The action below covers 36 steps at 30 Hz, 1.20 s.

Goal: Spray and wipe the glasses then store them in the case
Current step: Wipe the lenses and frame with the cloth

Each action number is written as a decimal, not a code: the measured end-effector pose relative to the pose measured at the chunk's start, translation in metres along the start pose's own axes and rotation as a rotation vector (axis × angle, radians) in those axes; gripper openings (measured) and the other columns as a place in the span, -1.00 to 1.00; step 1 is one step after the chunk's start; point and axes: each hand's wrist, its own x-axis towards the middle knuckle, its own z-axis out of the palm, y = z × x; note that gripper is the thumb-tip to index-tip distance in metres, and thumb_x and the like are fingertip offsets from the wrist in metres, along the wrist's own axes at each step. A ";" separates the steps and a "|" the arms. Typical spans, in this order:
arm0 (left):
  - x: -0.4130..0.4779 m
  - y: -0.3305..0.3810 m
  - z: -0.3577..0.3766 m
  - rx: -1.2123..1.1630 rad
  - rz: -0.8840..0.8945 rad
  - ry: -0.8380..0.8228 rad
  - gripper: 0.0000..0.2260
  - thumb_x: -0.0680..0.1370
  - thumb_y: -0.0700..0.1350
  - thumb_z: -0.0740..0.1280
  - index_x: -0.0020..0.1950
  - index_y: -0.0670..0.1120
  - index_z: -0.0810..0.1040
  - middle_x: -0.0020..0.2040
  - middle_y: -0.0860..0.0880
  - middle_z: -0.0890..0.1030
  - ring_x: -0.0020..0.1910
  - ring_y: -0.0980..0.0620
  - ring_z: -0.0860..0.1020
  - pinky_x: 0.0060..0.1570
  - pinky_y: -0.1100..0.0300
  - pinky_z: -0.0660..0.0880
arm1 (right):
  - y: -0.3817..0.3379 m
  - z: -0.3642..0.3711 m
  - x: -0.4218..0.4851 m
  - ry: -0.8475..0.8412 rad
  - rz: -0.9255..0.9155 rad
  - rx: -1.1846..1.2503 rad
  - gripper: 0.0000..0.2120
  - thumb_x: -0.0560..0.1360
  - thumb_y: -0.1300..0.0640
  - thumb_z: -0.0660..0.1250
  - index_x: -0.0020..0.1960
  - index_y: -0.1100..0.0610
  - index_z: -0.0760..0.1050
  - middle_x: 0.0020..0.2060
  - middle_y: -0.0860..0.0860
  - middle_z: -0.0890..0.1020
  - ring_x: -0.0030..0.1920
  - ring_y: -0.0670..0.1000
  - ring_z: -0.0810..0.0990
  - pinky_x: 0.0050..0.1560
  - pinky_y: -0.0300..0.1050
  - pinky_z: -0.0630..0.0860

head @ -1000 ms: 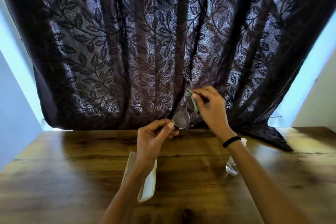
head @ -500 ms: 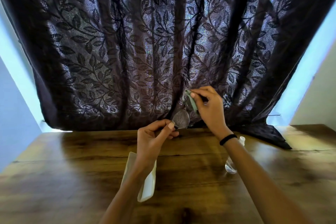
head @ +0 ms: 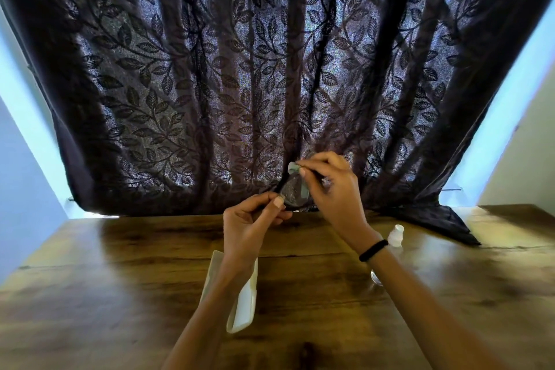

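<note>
Down slides our right hand (head: 330,186), pinching the cloth (head: 293,167) on the lens; our left hand (head: 252,225) grips the glasses (head: 292,193) above the bench's (head: 120,279) far edge.

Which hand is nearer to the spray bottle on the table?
Right. The right hand is raised up-left of the bottle, its wrist just beside it. The left hand is farther left, above the case.

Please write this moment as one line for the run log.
phase: wiping | left hand: holds glasses | right hand: rubs cloth on lens | case: on table | spray bottle: on table, unused
</note>
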 end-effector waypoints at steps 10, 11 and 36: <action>-0.003 -0.002 0.000 0.016 -0.013 -0.031 -0.88 0.36 -0.08 0.40 -0.15 -0.05 0.66 -0.32 -0.04 0.69 -0.28 -0.01 0.67 -0.31 0.33 0.56 | 0.017 -0.009 0.022 0.012 0.124 -0.056 -0.83 0.51 0.21 0.30 0.01 0.28 0.58 -0.10 0.15 0.58 -0.06 0.12 0.54 -0.05 0.03 0.52; -0.003 -0.002 0.000 0.015 -0.009 -0.028 -0.88 0.37 -0.08 0.40 -0.15 -0.05 0.66 -0.31 -0.05 0.69 -0.28 -0.02 0.67 -0.30 0.33 0.56 | 0.018 -0.010 0.023 0.000 0.123 -0.054 -0.83 0.51 0.21 0.30 0.01 0.29 0.58 -0.10 0.16 0.57 -0.07 0.13 0.54 -0.05 0.05 0.52; 0.000 -0.004 0.002 -0.008 -0.004 0.032 -0.82 0.40 -0.14 0.37 -0.04 -0.13 0.65 -0.21 -0.09 0.70 -0.21 -0.02 0.66 -0.23 0.26 0.58 | -0.036 0.002 -0.036 -0.047 -0.106 -0.013 -0.75 0.47 0.27 0.28 0.14 0.23 0.55 -0.05 0.11 0.56 0.02 0.00 0.48 0.05 -0.12 0.50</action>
